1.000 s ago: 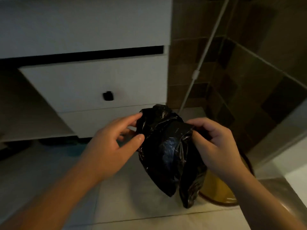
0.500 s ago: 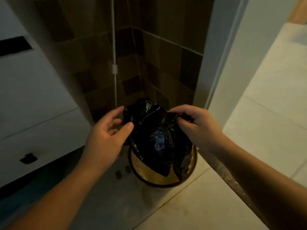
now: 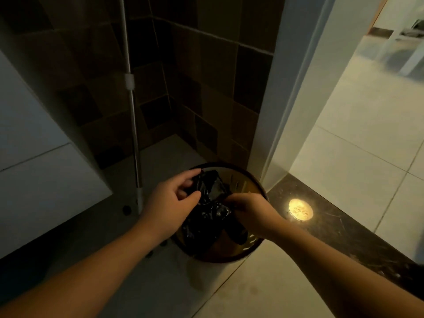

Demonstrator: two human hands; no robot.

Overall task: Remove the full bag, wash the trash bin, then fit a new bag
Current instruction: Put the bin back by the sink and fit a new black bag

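Room: dim tiled corner, pale floor [image 3: 263, 292] nearest me, dark threshold [image 3: 339, 228] to the right.
Left hand [image 3: 171, 205]: pinches the black bag [image 3: 208, 216] at its left edge, thumb over the plastic.
Right hand [image 3: 250, 211]: pinches the bag's right edge, fingers curled.
Bag: crumpled, held between both hands, hanging down into the bin.
Bin [image 3: 243, 177]: round, directly under my hands; I judge its rim is equally near either hand.
Far: mop pole [image 3: 132, 125] stands left; tiled wall [image 3: 206, 76] close behind, so room to spread the bag is mostly nearward.

Glossy black bag [image 3: 207, 216], amber-brown bin [image 3: 250, 180], brown checkered wall tiles [image 3: 206, 88]
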